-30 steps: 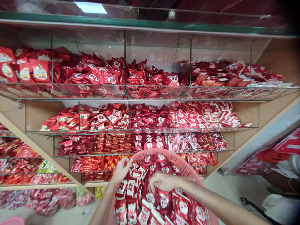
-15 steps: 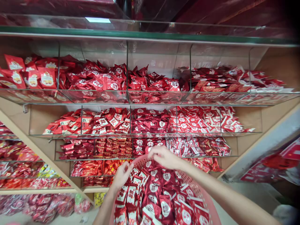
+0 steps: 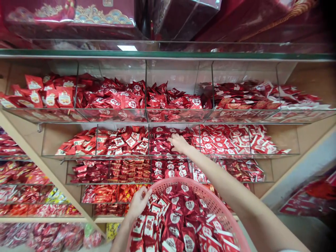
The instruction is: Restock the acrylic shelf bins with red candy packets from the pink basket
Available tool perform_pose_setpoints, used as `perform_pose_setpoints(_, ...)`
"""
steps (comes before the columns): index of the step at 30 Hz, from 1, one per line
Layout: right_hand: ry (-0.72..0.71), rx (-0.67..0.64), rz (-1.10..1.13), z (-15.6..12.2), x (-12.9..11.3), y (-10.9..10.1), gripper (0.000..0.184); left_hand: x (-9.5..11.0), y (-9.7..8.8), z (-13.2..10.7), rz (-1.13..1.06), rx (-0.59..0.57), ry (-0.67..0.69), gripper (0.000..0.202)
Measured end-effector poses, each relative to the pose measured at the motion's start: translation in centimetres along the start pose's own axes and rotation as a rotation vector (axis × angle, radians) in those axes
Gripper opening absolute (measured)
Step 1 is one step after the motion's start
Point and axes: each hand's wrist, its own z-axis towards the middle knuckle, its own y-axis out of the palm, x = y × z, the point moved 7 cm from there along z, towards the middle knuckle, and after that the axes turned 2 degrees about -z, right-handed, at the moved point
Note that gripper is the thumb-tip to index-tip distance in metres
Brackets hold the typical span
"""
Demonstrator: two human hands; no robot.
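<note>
A pink plastic basket (image 3: pixel 210 197) full of dark red snack packets (image 3: pixel 181 220) sits low in the middle. My left hand (image 3: pixel 138 202) grips its near-left rim, fingers curled over the edge. My right hand (image 3: pixel 178 142) reaches up into the middle compartment of the second glass shelf (image 3: pixel 170 154) and rests on the dark red packets (image 3: pixel 162 140) piled there, fingers bent down onto them. Whether it holds a packet is hidden under the fingers.
Tiered glass shelves with dividers hold heaps of red packets: a top tier (image 3: pixel 173 113), the second tier, and lower tiers (image 3: pixel 110 182). Red gift boxes (image 3: pixel 70 14) stand above. A wooden shelf frame (image 3: pixel 42 164) slants at left, with more packets behind it.
My right hand has left the basket and risen to the second shelf's middle compartment. The view has tilted upward. My left hand stays on the basket rim.
</note>
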Motion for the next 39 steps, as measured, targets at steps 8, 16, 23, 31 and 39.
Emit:
perform_pose_setpoints(8, -0.036, 0.155, 0.350, -0.3, 1.2, 0.2, 0.046, 0.5, 0.0, 0.0, -0.008, -0.002, -0.013, 0.036)
perform_pose_setpoints(16, 0.267, 0.185, 1.665, -1.1, 2.7, 1.3, 0.033, 0.5, 0.0, 0.0, 0.002, -0.018, -0.025, 0.035)
perform_pose_setpoints(23, 0.324, -0.096, 2.174, -2.3, 1.4, 1.4, 0.021, 0.4, 0.1, -0.1, 0.001, -0.020, -0.026, 0.034)
perform_pose_setpoints(31, 0.350, -0.026, 2.125, -3.2, 0.4, 0.6, 0.012, 0.2, 0.0, 0.0, 0.014, -0.005, 0.001, 0.035)
perform_pose_setpoints(39, 0.017, -0.211, 1.764, -8.4, -6.9, -0.9, 0.024, -0.3, 0.1, 0.0, 0.004, -0.017, 0.010, 0.037)
